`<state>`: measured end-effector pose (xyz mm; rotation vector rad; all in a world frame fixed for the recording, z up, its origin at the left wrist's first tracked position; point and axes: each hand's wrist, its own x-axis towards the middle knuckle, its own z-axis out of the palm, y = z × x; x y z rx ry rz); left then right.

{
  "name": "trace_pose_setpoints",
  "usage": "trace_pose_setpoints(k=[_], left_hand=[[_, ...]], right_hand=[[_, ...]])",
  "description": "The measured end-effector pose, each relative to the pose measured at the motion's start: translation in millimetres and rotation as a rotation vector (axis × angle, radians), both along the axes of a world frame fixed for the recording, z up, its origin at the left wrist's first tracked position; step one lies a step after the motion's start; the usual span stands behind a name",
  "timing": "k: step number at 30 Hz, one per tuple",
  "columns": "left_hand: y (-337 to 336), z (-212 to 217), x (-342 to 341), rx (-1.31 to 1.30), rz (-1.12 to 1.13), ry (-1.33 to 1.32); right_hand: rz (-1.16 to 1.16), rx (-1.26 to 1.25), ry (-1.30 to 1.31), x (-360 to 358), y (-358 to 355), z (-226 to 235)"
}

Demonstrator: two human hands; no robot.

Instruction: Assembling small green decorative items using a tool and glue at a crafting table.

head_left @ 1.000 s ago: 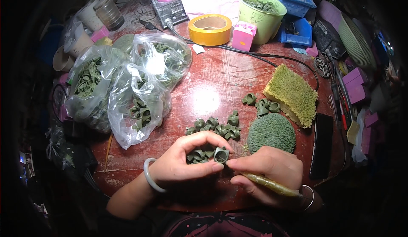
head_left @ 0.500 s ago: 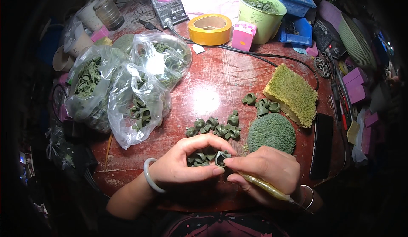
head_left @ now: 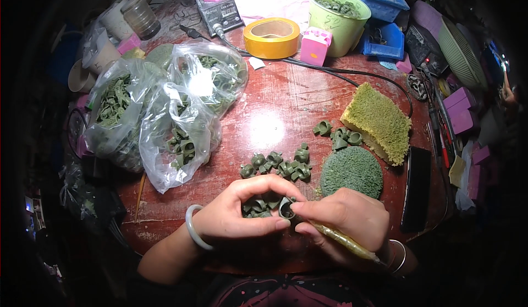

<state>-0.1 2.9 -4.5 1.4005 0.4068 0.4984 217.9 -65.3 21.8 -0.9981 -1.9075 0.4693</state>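
Near the table's front edge, my left hand (head_left: 231, 214) pinches a small dark green ring (head_left: 285, 209), wax by its look, between thumb and forefinger. Its round opening faces up. Against the ring's right side rest the fingers of my right hand (head_left: 352, 216), closed around a slim tool with a yellowish wrapped handle (head_left: 347, 241). The tool's tip is hidden behind my fingers. Several similar green rings (head_left: 256, 206) lie within the curve of my left hand. Just beyond sits a loose cluster of rings (head_left: 275, 163).
Right of the cluster lie a round green scouring pad (head_left: 352, 172), a few more rings (head_left: 345, 137), a yellow-green sponge (head_left: 379, 122) and a black phone-like slab (head_left: 416, 188). Clear bags (head_left: 181, 114) of green pieces fill the left. Behind stand orange tape (head_left: 271, 38) and a green bucket (head_left: 338, 26).
The ring has turned slightly between my fingers, showing more of its round opening. Both hands stay nearly in place. At the far right edge, what looks like another person's hand has appeared.
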Motion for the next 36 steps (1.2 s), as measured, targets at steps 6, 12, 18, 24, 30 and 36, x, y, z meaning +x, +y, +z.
trace_pose_setpoints(k=[6, 12, 18, 24, 30, 36], left_hand=[[0, -1, -1, 0.057, 0.016, 0.008], [0, 0, 0, 0.041, 0.021, 0.02], [0, -1, -1, 0.054, 0.028, 0.017], [-2, -6, -2, -0.048, 0.063, 0.045], [-2, 3, -2, -0.105, 0.071, 0.103], [-2, -1, 1, -0.012, 0.028, 0.043]], right_hand=[[0.014, 0.005, -0.005, 0, 0, 0], [0.017, 0.024, -0.012, 0, 1, 1], [0.009, 0.024, 0.0, 0, 0, 0], [-0.053, 0.052, -0.004, 0, 1, -2], [-0.051, 0.014, -0.013, 0, -1, 0], [-0.06, 0.01, -0.117, 0, -3, 1]])
